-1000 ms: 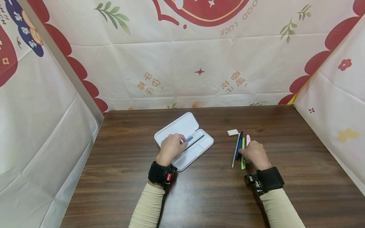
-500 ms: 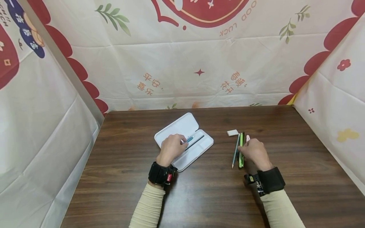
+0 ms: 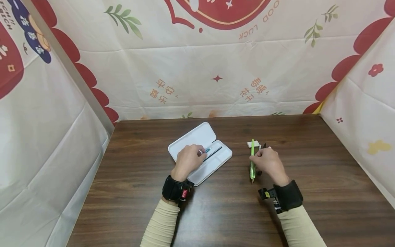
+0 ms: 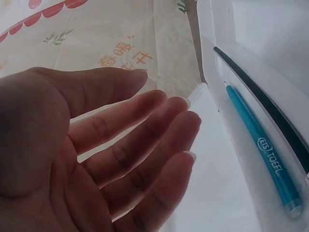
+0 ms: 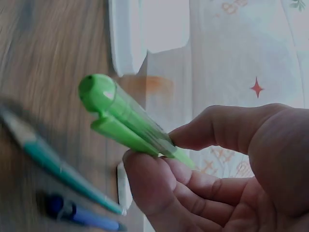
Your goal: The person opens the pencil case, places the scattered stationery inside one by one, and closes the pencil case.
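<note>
Brown table (image 3: 222, 216), w/ open white case (image 3: 214, 167) on it, long axis diag., near-L to far-R. L hand (image 3: 187, 159) is over the case, so nearer it; fingers loosely spread, nothing held. R hand (image 3: 271, 164), well apart to the R, pinches green pen (image 3: 252, 169) b/w thumb & fingers. Pen's long axis runs approx. front-to-back, angled to the case's; case lies L of it. White eraser (image 3: 249, 145) shows partly behind pen's far end.
</note>
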A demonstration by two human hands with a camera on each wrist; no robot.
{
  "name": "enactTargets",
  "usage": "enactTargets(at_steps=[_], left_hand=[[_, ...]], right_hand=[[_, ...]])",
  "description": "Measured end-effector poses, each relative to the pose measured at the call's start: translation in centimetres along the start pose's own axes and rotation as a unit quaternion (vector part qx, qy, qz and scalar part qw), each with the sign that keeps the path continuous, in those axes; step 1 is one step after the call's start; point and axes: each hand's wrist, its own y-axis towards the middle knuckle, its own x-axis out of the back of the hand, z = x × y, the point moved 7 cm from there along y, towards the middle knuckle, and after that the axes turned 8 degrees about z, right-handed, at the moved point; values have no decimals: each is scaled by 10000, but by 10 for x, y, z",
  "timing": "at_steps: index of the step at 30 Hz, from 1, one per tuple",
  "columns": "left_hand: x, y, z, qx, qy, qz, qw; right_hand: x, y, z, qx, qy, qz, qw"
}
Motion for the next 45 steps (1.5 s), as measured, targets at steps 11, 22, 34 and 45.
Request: enactTargets(at_steps=[11,22,34,45], left_hand=[[1,0,-5,-120,-110,-22,9999],[-3,-3,-8,-171,-181,96,9996],[-5,-3,-14,-288,-10,101,9995],[-10,-3,-18,-353,63,117,9993]], right_hand=[[-9,2,20,335,110,-280,9990],[-26,2,25,310,432,-202,9984],[-30,4,27,573,513,-227,9968],[-32,4,30,521,606,-122,9967]])
